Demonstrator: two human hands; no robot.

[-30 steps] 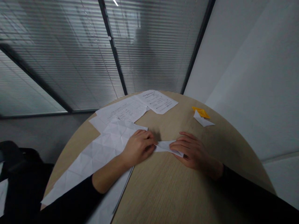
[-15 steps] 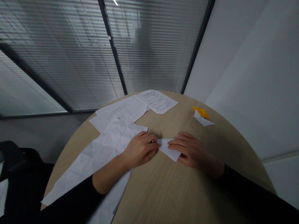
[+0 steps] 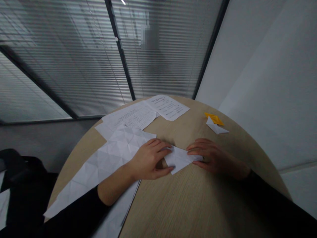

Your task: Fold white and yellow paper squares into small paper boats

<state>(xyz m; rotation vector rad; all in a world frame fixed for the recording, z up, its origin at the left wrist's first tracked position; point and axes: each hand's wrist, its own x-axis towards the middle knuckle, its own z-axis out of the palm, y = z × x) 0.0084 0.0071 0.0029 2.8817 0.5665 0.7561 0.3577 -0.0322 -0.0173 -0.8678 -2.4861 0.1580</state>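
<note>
A small piece of folded white paper [image 3: 181,159] lies low over the wooden table between my hands. My left hand [image 3: 153,158] holds its left side, with the fingertips at the upper edge and the thumb near the lower corner. At the narrow right end, my right hand [image 3: 213,156] grips the paper between its fingers and thumb. Beyond the right hand sit a white paper boat [image 3: 217,127] and a yellow paper boat [image 3: 214,119], touching each other. Under my left forearm spreads a large creased white sheet [image 3: 99,165].
Printed sheets [image 3: 138,114] overlap at the far left of the round table [image 3: 158,211]. A black chair [image 3: 29,191] stands at the left. Blinds [image 3: 158,72] cover the glass partition behind, and a pale wall [image 3: 267,99] rises on the right.
The folded paper has turned, its narrow end now pointing right. My right hand has moved to the right, and my left thumb has spread away from the fingers.
</note>
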